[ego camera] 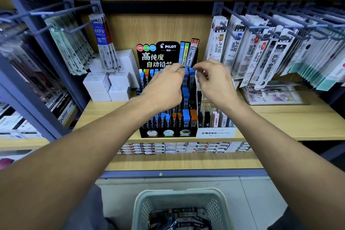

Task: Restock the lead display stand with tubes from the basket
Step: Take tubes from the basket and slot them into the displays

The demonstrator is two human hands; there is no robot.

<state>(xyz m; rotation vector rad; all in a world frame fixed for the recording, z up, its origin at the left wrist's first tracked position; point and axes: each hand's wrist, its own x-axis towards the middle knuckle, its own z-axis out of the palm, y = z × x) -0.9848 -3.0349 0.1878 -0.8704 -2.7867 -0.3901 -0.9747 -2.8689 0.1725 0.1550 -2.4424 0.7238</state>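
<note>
Both hands reached over the top row of the lead display stand (168, 132) on the shelf. The left hand (164, 87) had fingers curled at the blue-capped tubes (185, 95); whether it gripped one could not be told. The right hand (214, 80) hovered loosely curled, empty. Remaining stock lay in the basket (141, 209) below. A careless push risked toppling neighbouring tubes.

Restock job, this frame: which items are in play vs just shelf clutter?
In play: lead display stand; tubes in its rows; basket; left hand and right hand at the top row.

Clutter: white boxes; hanging refill packs; MONO tray.
</note>
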